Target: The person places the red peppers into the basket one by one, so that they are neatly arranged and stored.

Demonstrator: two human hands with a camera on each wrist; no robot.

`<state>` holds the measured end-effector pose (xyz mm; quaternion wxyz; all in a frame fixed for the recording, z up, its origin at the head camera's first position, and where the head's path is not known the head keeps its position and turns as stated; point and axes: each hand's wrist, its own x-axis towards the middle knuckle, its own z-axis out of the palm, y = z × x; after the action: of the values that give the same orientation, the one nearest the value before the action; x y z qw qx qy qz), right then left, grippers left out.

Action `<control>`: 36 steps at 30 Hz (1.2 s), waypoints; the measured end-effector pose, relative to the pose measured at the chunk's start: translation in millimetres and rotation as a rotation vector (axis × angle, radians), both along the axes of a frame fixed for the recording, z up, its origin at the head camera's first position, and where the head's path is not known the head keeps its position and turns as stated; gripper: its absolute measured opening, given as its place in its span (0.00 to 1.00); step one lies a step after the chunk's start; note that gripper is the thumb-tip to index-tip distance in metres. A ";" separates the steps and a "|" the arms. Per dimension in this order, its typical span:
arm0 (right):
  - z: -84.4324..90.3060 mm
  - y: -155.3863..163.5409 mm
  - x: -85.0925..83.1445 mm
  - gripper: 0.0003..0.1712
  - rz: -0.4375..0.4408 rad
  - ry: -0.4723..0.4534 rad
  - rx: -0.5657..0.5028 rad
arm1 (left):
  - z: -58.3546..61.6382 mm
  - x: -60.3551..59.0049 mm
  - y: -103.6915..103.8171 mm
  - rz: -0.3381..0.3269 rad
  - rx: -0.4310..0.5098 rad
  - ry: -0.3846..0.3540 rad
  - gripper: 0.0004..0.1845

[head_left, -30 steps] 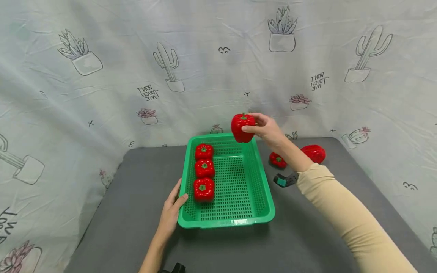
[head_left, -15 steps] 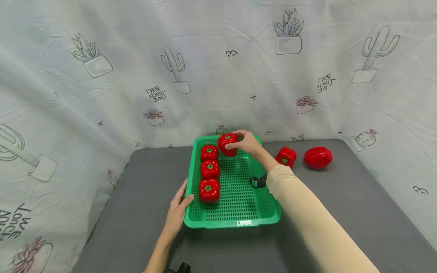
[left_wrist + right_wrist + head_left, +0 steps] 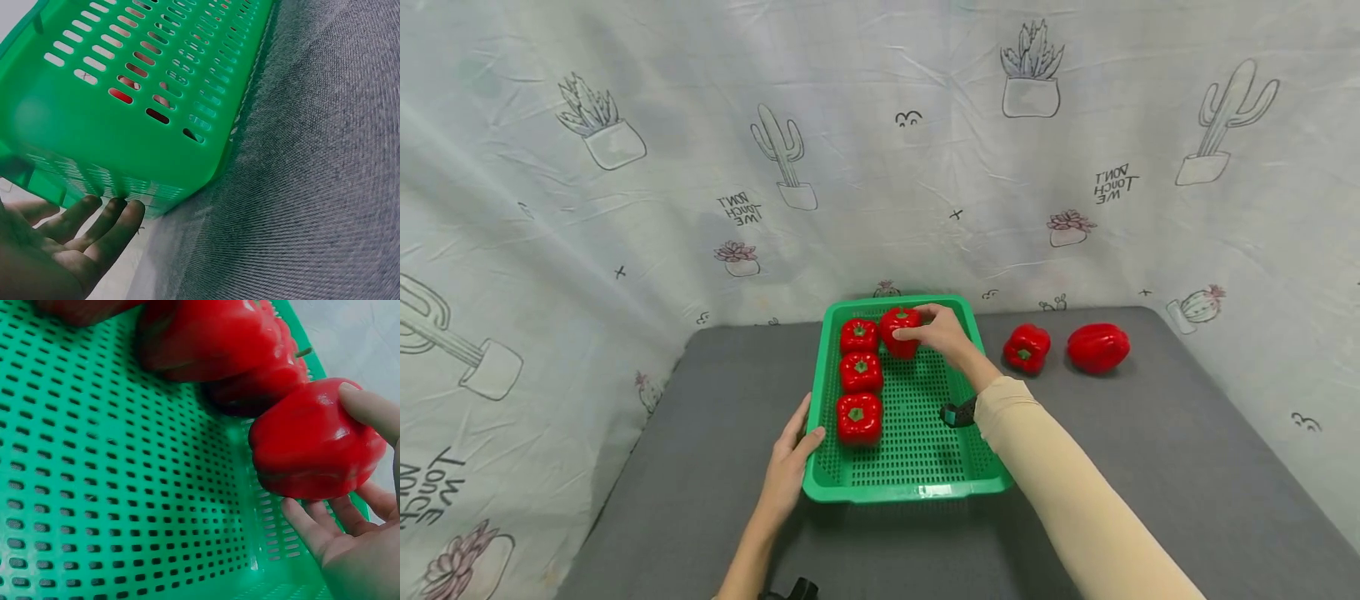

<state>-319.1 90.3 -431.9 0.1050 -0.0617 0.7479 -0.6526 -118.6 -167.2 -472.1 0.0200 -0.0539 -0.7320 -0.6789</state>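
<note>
**Fourth pepper at the basket's far end**

My right hand (image 3: pixel 942 333) has its grip curled round a red pepper (image 3: pixel 900 332), thumb on one flank and fingers cupped under the other, as the right wrist view shows (image 3: pixel 315 439). The grip is only as wide as the pepper itself. I hold it stem-up just inside the far end of the green basket (image 3: pixel 917 487), close beside the farthest of three peppers that already stand there; whether it rests on the mesh floor yet I cannot tell.

Those three peppers (image 3: pixel 861 372) stand in a row along the basket's left wall, stems up, running from the far end toward me. The one I hold sits next to the head of that row, which I judge to be the start of a second row alongside the first.

My left hand (image 3: pixel 790 468) lies flat against the basket's left wall near its near corner, fingers straight and thumb on the rim, gripping nothing. I judge it is there to brace the light basket on the grey worktop (image 3: pixel 1150 467).

Outside the basket, toward the worktop's far right corner, lie two more peppers: a smaller one (image 3: pixel 1027 347) nearer the basket, and a larger one (image 3: pixel 1098 347) on its side beyond it.
</note>
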 end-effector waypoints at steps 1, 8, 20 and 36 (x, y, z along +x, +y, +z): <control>0.2 -0.1 -0.5 0.37 -0.009 -0.009 -0.010 | -0.1 0.1 0.0 0.000 0.001 -0.003 0.31; -3.5 -3.2 1.2 0.38 -0.025 -0.055 0.032 | -0.7 0.0 0.3 -0.007 0.014 -0.009 0.31; -5.7 -6.3 1.5 0.37 -0.061 -0.138 0.011 | 0.5 1.9 -1.7 -0.008 0.006 -0.011 0.30; -4.4 -6.4 3.6 0.40 -0.106 -0.274 -0.099 | -0.4 2.3 -2.1 -0.010 0.014 -0.027 0.31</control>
<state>-315.5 83.9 -436.3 0.1683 0.0622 0.6956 -0.6957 -116.3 -169.3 -472.6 0.0070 -0.0484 -0.7271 -0.6848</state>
